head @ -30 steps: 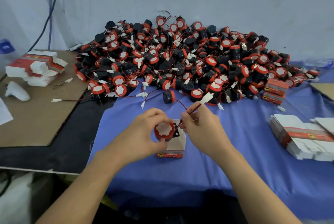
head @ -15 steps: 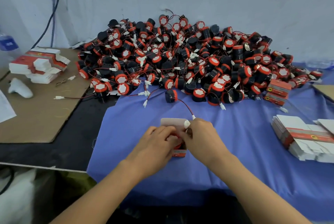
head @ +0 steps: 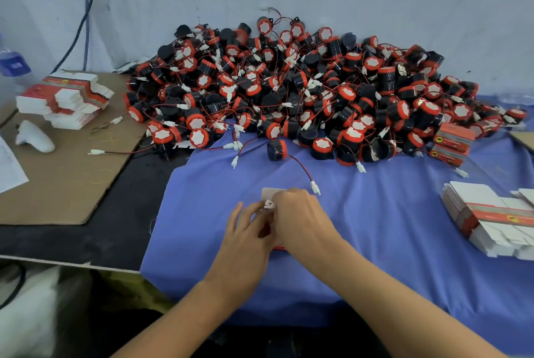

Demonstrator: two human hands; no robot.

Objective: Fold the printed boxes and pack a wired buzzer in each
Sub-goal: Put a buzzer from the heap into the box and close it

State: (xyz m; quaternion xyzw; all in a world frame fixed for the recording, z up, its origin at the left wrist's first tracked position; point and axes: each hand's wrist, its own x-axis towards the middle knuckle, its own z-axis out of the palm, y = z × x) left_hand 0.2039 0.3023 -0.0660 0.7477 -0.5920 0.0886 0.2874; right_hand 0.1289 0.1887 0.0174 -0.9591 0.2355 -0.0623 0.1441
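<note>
On blue cloth (head: 375, 227), left grip (head: 245, 230) curls round the box (head: 268, 192); right grip (head: 300, 219), arched above, pinches a white connector (head: 269, 204).

Buzzer heap (head: 289, 83): 1, units too many to count. Flat-box stacks: 2, left stack (head: 66, 100), right stack (head: 491, 219). Closed boxes (head: 452, 141) beside heap: 2. Flap-up box (head: 270, 192): 1.

No words or numbers here can be read. The two closed red boxes (head: 452, 141) by the pile of buzzers (head: 289, 89) each have a small yellow mark, too tiny to read. So do the flat boxes (head: 491, 213) on the right. The blue label on the bottle (head: 13, 64) is blurry.
</note>
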